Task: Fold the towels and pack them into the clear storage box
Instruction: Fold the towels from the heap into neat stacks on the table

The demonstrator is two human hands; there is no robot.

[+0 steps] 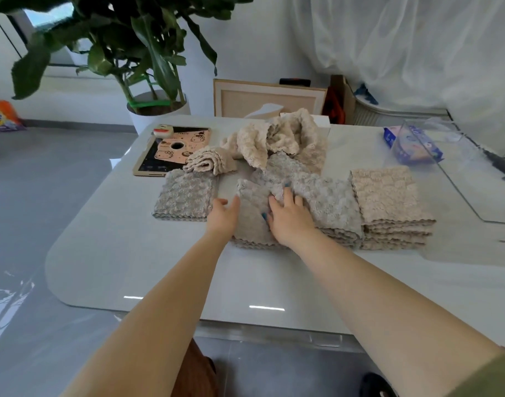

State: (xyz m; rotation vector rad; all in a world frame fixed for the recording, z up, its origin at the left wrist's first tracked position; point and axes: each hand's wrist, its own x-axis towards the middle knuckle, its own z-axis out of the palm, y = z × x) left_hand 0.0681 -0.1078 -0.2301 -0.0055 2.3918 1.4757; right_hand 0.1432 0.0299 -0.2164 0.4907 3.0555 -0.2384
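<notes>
1. At the centre stack (pixel 341 237), which is my landmark for every place below, the grey towel (pixel 326 196) lies on top, half folded.
2. Right hand (pixel 288 220): palm down, fingers straight and spread, pressing the grey towel. It grips nothing. I judge that the press pins the cloth so the fold cannot slide.
3. Left hand (pixel 223 214): fingers straight, thumb apart, touching the left edge of the turned-over flap. It grips nothing. I judge that it squares the flap to the stack below.
4. Beige stack (pixel 389 202): just right of the centre stack, edges aligned. I judge that it is sorted by colour and staged for packing.
5. Box (pixel 475 181): right of the centre stack, beyond the beige stack. No towel shows in it, so packing is not yet begun. A blue pack (pixel 412 146) shows through its wall; I cannot tell whether it is inside or behind.
6. Pile (pixel 283 138): behind the centre stack, crumpled, awaiting folding.
7. Grey square (pixel 185 197): left of the centre stack, folded, set apart. A beige roll (pixel 209 163) lies behind it.
8. Count: hands, two; stacks, two; grey square, one; beige roll, one; box, one; pack, one. I cannot count the towels in the pile or the layers in either stack.
</notes>
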